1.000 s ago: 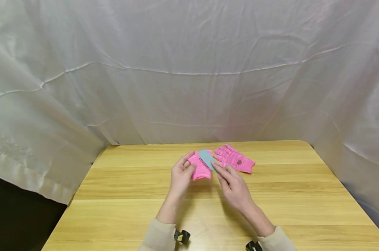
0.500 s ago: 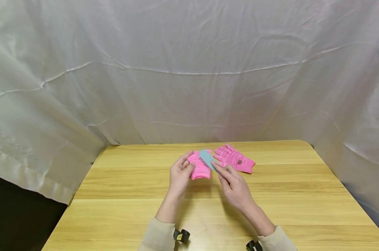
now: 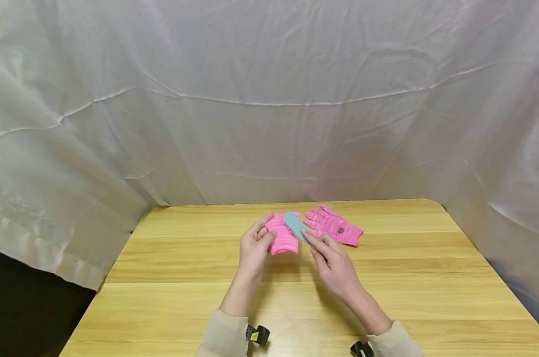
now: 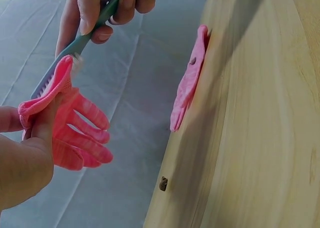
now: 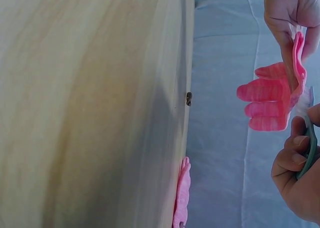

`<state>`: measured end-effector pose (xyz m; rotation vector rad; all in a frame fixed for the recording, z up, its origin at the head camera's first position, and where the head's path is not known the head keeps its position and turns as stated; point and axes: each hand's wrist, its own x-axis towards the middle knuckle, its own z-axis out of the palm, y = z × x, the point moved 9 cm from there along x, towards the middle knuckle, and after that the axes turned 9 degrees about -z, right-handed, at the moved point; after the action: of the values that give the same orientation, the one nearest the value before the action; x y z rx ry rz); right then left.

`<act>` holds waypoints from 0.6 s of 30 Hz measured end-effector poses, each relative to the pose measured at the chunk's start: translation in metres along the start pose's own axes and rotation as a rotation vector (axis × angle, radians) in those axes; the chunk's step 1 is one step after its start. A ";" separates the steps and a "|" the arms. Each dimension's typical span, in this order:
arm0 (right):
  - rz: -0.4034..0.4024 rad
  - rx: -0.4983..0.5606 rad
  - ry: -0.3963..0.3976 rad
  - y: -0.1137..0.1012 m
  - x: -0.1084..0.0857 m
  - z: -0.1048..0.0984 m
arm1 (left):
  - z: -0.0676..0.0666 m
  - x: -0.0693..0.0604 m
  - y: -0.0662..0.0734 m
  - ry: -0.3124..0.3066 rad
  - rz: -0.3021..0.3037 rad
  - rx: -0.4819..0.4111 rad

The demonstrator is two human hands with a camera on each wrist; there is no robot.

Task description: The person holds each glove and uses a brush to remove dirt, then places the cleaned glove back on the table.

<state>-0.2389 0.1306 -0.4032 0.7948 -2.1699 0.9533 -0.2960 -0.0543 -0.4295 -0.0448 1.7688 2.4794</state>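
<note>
My left hand (image 3: 253, 250) pinches a pink knitted glove (image 3: 282, 240) by its edge, raised over the table. In the left wrist view this glove's fingers (image 4: 82, 133) dangle beyond its cuff. A blue-green brush (image 3: 295, 225) lies slantwise against the glove, bristles toward the fabric. My right hand (image 3: 337, 267) grips the brush handle, index finger stretched along its back. A pale tuft (image 4: 76, 63) shows beside the brush in the left wrist view. Flat on the table, right of the held glove, is a second pink glove (image 3: 334, 226) with a dark round spot.
The wooden table (image 3: 185, 258) reaches back to a pale grey curtain (image 3: 269, 139), which also hangs on both sides. In the left wrist view a small dark object (image 4: 163, 183) sits near the table's edge. A dark area (image 3: 24, 302) is at the lower left.
My left hand and the held glove have shifted slightly to the left. The brush and my right hand have hardly moved; the other glove is where it was.
</note>
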 end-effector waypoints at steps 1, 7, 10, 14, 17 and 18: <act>-0.001 0.001 0.001 0.000 0.000 0.000 | 0.000 0.000 0.000 -0.003 0.001 -0.004; -0.006 -0.005 -0.001 -0.001 0.000 0.000 | -0.001 -0.001 0.000 0.002 -0.013 -0.016; -0.007 -0.006 -0.002 -0.001 0.000 0.000 | -0.002 -0.001 0.000 0.010 -0.022 -0.021; -0.007 -0.003 -0.002 0.000 0.000 0.000 | -0.001 -0.001 0.001 0.010 -0.020 -0.030; -0.009 -0.001 -0.002 0.000 0.000 0.000 | -0.002 0.000 0.002 0.007 -0.015 -0.032; -0.010 0.000 -0.002 0.000 0.000 0.000 | -0.002 0.000 0.002 0.006 -0.013 -0.030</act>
<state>-0.2389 0.1308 -0.4038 0.8063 -2.1660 0.9477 -0.2961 -0.0566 -0.4281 -0.0664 1.7278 2.4999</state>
